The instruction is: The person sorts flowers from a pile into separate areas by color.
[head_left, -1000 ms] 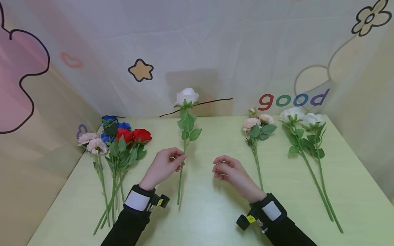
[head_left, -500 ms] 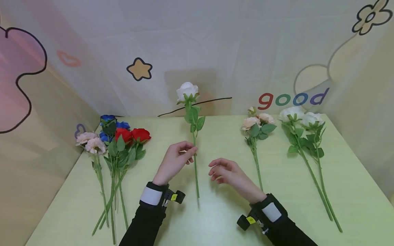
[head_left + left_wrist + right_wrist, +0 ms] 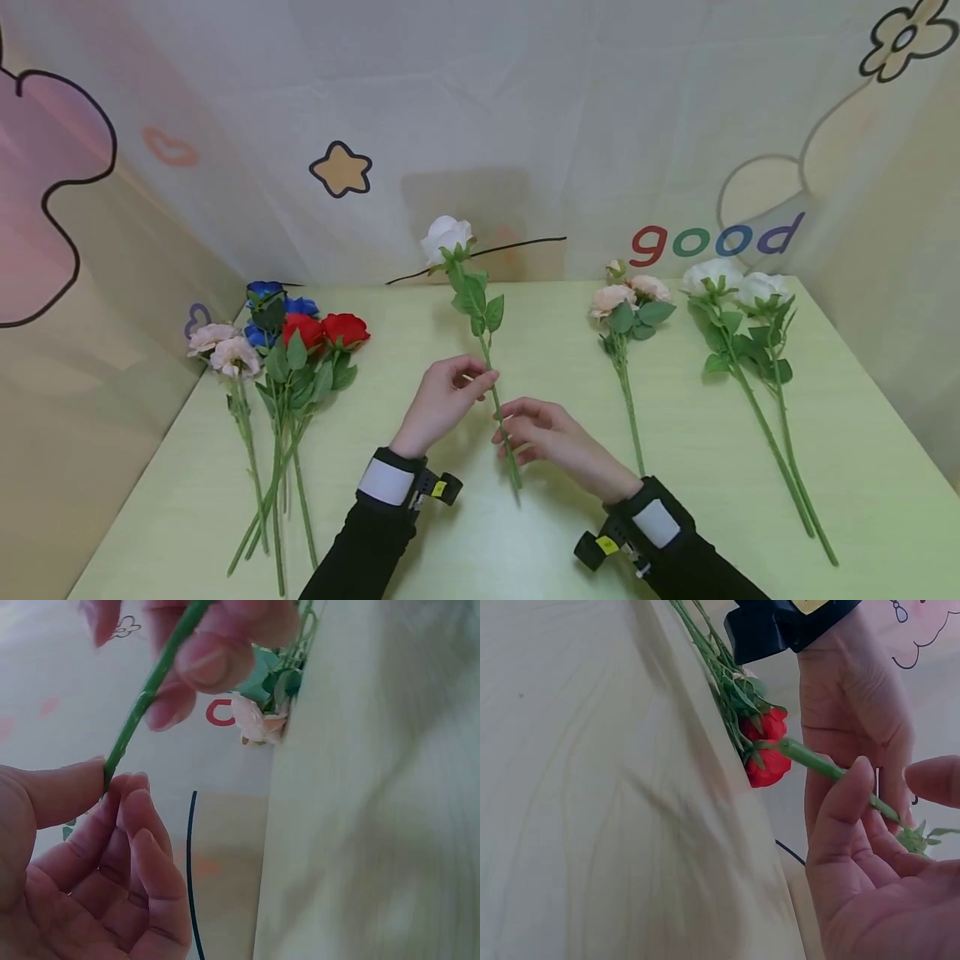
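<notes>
A single white rose [image 3: 447,240] is held up in the middle, its bloom tipped to the left and its stem slanting down to the right. My left hand [image 3: 441,402] pinches the green stem below the leaves; thumb and fingertips meet on the stem [image 3: 142,701] in the left wrist view. Lower on the stem is my right hand [image 3: 553,439], its fingers loosely bent behind or against it. In the right wrist view the right thumb [image 3: 934,780] stands apart from the stem, so the hand does not grip it.
At the left of the pale table [image 3: 420,550] lie pink flowers [image 3: 234,356], blue flowers [image 3: 266,312] and red roses [image 3: 345,331], their stems crossing. Pale peach flowers [image 3: 613,300] and two white roses [image 3: 759,290] lie at the right. A printed cloth [image 3: 525,100] hangs behind.
My left hand has carried the white rose to the right, and its bloom has tipped left. My right hand has moved slightly left and down, so its fingers now meet the lower stem.
</notes>
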A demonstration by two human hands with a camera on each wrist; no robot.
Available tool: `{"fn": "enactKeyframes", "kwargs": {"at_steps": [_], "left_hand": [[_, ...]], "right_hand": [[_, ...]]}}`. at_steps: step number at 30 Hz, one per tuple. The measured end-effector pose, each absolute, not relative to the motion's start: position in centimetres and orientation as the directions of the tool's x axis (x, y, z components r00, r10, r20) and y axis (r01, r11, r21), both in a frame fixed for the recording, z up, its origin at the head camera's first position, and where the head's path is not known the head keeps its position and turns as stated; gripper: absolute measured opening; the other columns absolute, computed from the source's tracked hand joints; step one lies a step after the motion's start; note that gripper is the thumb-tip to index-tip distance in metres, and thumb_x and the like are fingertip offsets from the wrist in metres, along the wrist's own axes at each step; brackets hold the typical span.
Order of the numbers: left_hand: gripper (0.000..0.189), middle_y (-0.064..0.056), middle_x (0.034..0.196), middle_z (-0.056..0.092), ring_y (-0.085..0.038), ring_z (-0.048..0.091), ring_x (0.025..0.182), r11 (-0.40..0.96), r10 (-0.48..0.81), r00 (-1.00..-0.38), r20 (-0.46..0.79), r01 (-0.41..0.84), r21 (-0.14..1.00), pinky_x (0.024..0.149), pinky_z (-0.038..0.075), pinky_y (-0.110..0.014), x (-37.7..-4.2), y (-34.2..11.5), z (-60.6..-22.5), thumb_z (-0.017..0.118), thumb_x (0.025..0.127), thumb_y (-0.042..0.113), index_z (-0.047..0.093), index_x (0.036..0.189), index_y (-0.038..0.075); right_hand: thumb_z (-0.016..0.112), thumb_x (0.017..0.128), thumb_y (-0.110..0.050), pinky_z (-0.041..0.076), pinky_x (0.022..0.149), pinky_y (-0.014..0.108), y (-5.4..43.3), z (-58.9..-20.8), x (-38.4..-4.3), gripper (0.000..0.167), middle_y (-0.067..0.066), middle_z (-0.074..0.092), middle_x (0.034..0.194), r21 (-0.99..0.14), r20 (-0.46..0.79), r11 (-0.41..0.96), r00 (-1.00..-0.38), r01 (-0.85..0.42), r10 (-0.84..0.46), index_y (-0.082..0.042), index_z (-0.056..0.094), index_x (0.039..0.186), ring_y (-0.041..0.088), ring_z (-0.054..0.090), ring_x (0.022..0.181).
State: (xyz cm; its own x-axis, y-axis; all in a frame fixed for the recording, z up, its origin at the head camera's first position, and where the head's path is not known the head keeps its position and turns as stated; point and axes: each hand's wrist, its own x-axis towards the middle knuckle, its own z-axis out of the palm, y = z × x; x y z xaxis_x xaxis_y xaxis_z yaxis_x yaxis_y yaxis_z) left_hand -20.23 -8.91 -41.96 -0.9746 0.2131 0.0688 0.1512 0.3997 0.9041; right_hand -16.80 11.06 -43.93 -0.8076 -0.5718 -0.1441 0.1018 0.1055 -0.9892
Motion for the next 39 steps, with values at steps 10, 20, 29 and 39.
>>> {"fn": "enactKeyframes", "kwargs": {"at_steps": [10,20,29,39], "left_hand": [[0.017,-0.009,0.098,0.075,-0.021,0.069,0.089,0.474,0.204,-0.970,0.135,0.218,0.853,0.077,0.055,-0.031,-20.0,-8.2,-42.5,0.068,0.096,0.023,0.074,0.100,0.007],[0.017,-0.008,0.096,0.076,-0.019,0.069,0.085,0.503,0.205,-0.969,0.139,0.226,0.834,0.073,0.054,-0.030,-19.8,-7.8,-42.7,0.069,0.095,0.025,0.073,0.097,0.009],[0.018,-0.006,0.098,0.076,-0.018,0.069,0.085,0.525,0.201,-0.971,0.129,0.217,0.823,0.074,0.055,-0.030,-19.8,-7.8,-42.6,0.069,0.096,0.027,0.074,0.098,0.010],[0.020,-0.006,0.097,0.076,-0.014,0.070,0.077,0.538,0.138,-0.969,0.204,0.247,0.806,0.069,0.055,-0.026,-19.6,-8.2,-42.3,0.063,0.099,0.025,0.074,0.105,0.009]], "right_hand": [[0.051,0.104,-0.014,0.057,0.073,0.025,10.7,-44.2,-16.6,0.041,0.026,0.069,0.104,-0.992,-0.124,0.082,-0.793,0.094,-0.597,0.013,0.045,0.134,0.012,0.069,0.085],[0.048,0.104,-0.009,0.056,0.068,0.023,10.7,-44.1,-16.6,0.034,0.014,0.067,0.092,-0.993,-0.112,0.106,-0.785,0.059,-0.609,0.013,0.047,0.130,0.014,0.069,0.078],[0.046,0.105,-0.009,0.055,0.069,0.023,10.8,-44.0,-16.7,0.033,0.011,0.066,0.090,-0.989,-0.140,0.119,-0.780,0.085,-0.610,0.013,0.047,0.130,0.013,0.069,0.078],[0.047,0.105,-0.011,0.053,0.070,0.023,11.4,-43.9,-16.7,0.033,0.004,0.065,0.087,-0.989,-0.144,0.073,-0.770,0.125,-0.622,0.013,0.044,0.128,0.012,0.069,0.079]]}}
